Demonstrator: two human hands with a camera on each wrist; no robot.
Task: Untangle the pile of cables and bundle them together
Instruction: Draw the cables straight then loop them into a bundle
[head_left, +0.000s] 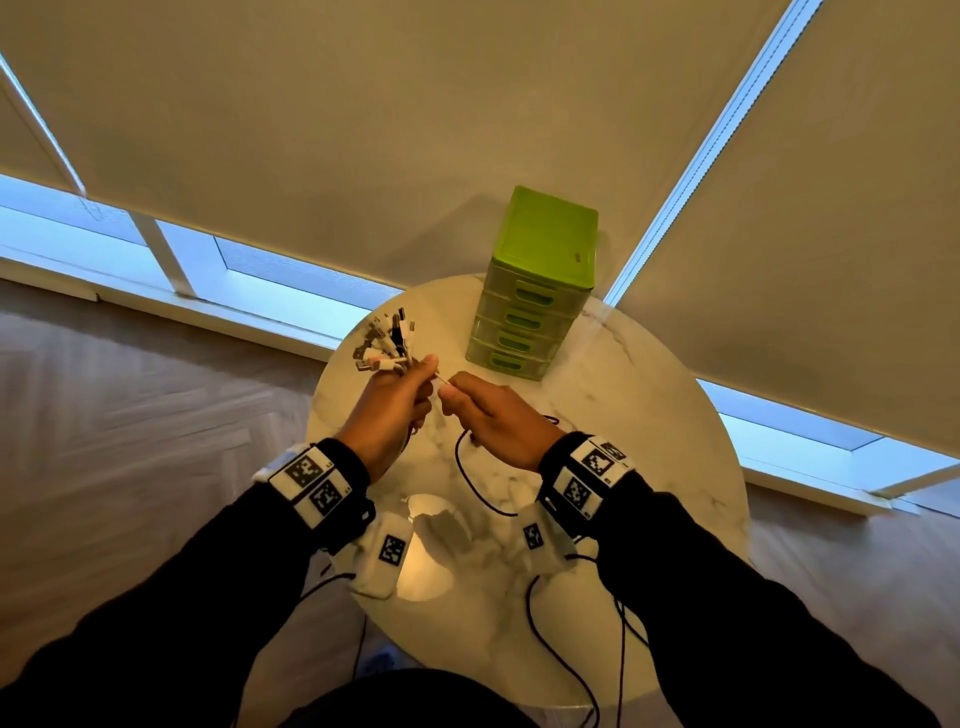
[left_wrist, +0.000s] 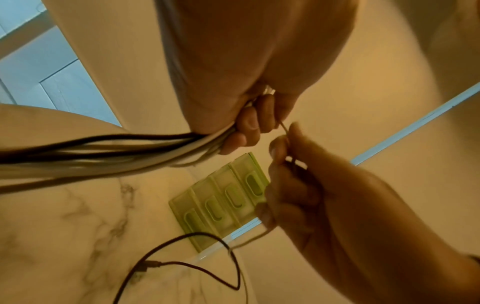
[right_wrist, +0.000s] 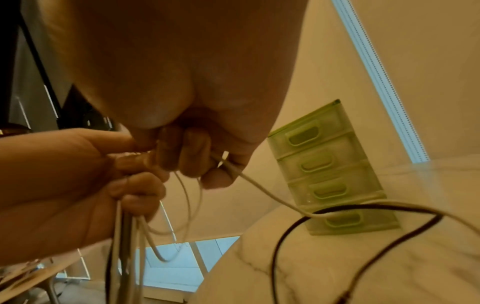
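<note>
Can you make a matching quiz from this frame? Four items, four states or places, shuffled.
Items:
1. left hand
2. right hand
3. green drawer unit
4. black cable

States:
A. stands at the far side of the marble table
B. pinches a thin white cable
C. loops loose below the hands
D. grips the cable bundle, connectors fanned upward

Pairs: 1-D, 2-B, 3-A, 4-C

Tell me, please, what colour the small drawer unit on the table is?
The drawer unit is lime green with translucent drawers, seen best in the head view.
</note>
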